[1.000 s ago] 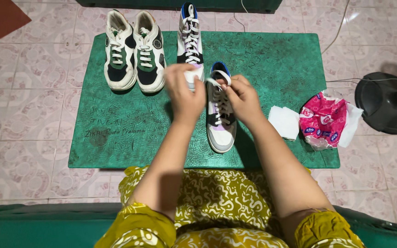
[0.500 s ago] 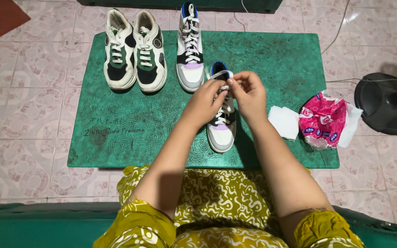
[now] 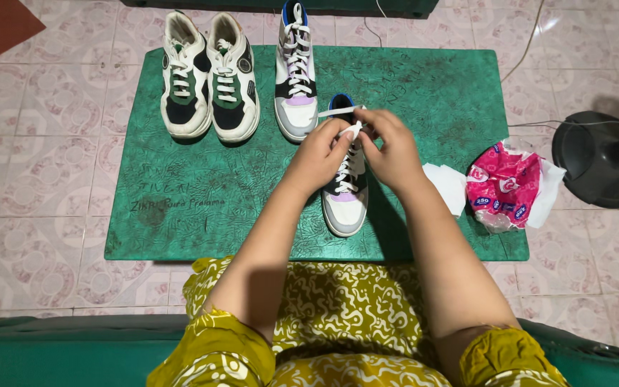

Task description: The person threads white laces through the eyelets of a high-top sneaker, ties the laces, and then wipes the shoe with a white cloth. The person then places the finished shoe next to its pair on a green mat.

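A white, grey, black and lilac high-top shoe (image 3: 345,204) with a blue collar stands on the green mat (image 3: 180,186), toe toward me. Both my hands meet over its upper eyelets. My left hand (image 3: 317,156) pinches the white lace (image 3: 352,130) near the top of the tongue. My right hand (image 3: 394,150) grips the same lace from the right, and a loose end sticks out to the left above my fingers. The matching shoe (image 3: 296,68) stands just behind, laced.
A white, green and black pair of sneakers (image 3: 209,75) sits at the mat's back left. White tissues (image 3: 447,188) and a pink tissue packet (image 3: 506,186) lie at the right edge. A black fan base (image 3: 600,161) and its cables rest on the tiled floor to the right.
My left hand came down from a raised pull to the shoe's top and joined my right hand. Both hands now work the lace close together, and the lace end points left.
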